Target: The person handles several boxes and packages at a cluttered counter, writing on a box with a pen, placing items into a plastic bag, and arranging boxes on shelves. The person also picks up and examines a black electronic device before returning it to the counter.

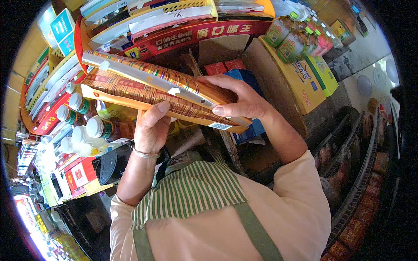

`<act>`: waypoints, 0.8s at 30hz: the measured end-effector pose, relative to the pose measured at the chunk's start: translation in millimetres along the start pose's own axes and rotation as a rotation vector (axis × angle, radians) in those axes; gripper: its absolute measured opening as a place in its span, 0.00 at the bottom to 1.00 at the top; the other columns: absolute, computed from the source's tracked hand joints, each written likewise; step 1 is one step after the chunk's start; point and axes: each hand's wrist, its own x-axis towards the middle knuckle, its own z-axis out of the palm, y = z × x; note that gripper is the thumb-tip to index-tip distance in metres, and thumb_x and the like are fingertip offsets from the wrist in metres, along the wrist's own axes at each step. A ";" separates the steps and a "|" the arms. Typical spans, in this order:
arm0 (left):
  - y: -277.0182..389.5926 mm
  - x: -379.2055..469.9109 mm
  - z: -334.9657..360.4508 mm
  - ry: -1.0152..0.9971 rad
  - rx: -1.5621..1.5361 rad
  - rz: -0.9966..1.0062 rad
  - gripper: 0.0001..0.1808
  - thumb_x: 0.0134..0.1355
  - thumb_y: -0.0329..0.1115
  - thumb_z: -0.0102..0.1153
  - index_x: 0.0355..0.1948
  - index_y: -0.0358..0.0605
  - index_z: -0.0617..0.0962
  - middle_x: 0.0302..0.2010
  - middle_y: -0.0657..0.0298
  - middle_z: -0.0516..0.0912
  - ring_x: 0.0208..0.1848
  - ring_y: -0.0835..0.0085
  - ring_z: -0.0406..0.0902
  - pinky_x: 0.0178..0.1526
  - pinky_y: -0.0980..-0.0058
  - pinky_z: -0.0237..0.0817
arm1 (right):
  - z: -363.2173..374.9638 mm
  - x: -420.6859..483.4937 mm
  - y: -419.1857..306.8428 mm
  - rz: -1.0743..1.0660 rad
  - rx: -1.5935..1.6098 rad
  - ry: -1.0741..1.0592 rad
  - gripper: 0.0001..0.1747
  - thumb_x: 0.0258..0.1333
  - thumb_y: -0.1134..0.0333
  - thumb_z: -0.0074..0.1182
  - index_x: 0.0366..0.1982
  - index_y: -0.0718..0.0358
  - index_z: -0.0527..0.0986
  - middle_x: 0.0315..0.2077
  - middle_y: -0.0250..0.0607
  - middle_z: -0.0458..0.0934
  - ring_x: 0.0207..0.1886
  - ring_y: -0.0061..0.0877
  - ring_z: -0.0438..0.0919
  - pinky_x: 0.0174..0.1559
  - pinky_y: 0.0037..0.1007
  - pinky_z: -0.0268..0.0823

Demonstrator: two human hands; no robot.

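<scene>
My left hand (152,130) supports a long orange-edged cardboard tray (120,102) from its near side, thumb over the rim. Thin items packed on edge fill it, and a barcode shows near its right end. A second, similar packed piece (147,76) lies tilted over it, with a pale strip and torn white bits along its near face. My right hand (245,98) clasps the right end of this upper piece, fingers over the top and thumb on the near edge. Below the hands, an open cardboard box (271,75) holds red packs (225,67) and a blue pack (243,76).
Display racks with red printed fronts (196,36) stand beyond and to the left. Capped drink bottles (98,127) crowd close to my left wrist. Green-capped bottles (294,40) stand on a yellow carton (294,84) at right. Black-edged shelving (346,146) curves beside my right elbow.
</scene>
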 end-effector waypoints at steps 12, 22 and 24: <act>5.6 5.3 -5.7 -0.049 0.020 -0.081 0.33 0.55 0.31 0.60 0.62 0.39 0.64 0.53 0.56 0.76 0.54 0.61 0.78 0.53 0.59 0.75 | 3.4 -4.2 7.9 0.009 0.057 0.043 0.45 0.48 0.54 0.63 0.63 0.71 0.63 0.55 0.47 0.72 0.58 0.28 0.70 0.61 0.30 0.59; 9.5 4.3 -2.8 -0.117 0.030 -0.057 0.35 0.54 0.28 0.60 0.63 0.33 0.62 0.54 0.51 0.75 0.51 0.59 0.80 0.47 0.64 0.79 | 10.0 -5.0 1.5 0.082 0.248 0.124 0.45 0.51 0.51 0.60 0.63 0.71 0.61 0.55 0.49 0.71 0.59 0.31 0.70 0.61 0.31 0.59; 9.4 5.3 -5.2 -0.127 0.036 -0.063 0.35 0.54 0.28 0.60 0.62 0.34 0.62 0.54 0.51 0.75 0.52 0.59 0.79 0.48 0.64 0.79 | 9.8 -6.0 1.4 0.059 0.198 0.142 0.45 0.50 0.51 0.61 0.63 0.71 0.61 0.55 0.49 0.71 0.59 0.32 0.70 0.61 0.32 0.59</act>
